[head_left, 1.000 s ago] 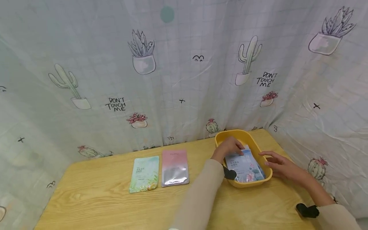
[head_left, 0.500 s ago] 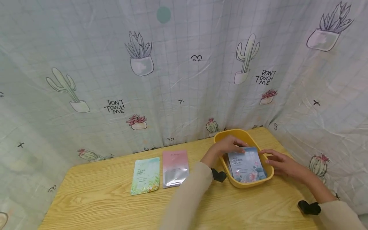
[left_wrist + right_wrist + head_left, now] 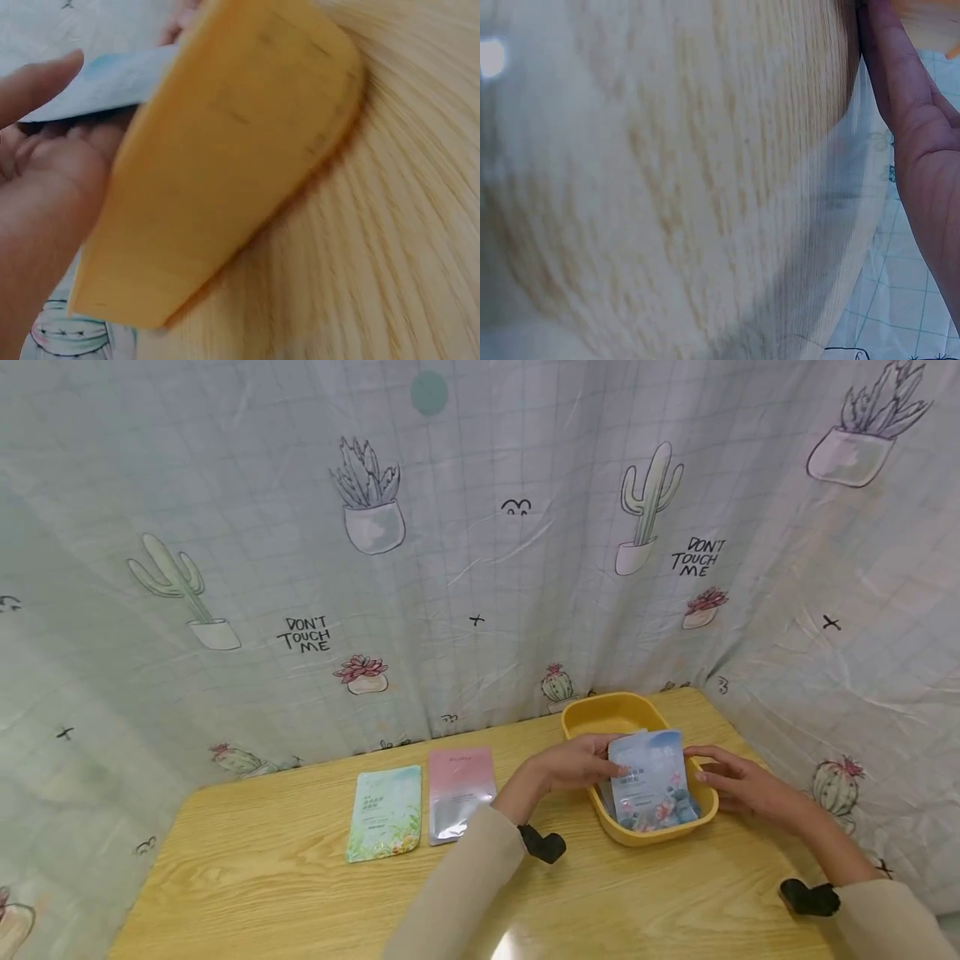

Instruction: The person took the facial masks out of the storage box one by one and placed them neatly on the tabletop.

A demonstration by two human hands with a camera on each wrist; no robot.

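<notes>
My left hand point(image 3: 570, 768) pinches a blue sheet mask packet point(image 3: 648, 777) with printed pink flowers, thumb on its front and fingers behind. The packet is tilted up over a yellow plastic bin point(image 3: 626, 838). Behind it shows the edge of at least one more packet; how many lie in the bin is hidden. In the left wrist view the thumb point(image 3: 45, 82) lies above the pale packet point(image 3: 120, 82), beside the bin wall point(image 3: 225, 150). My right hand point(image 3: 750, 789) touches the bin's right rim with extended fingers, seen from the side in the right wrist view.
Left of the bin, a green sheet mask packet point(image 3: 385, 814) and a pink and silver one point(image 3: 459, 789) lie side by side on the wooden table point(image 3: 262, 868). A cactus-print curtain point(image 3: 450, 577) hangs behind the table and along its right side.
My left hand has moved out of the bin to its left side, drawing the blue packet upward and tilting it. The right hand stays at the rim.
</notes>
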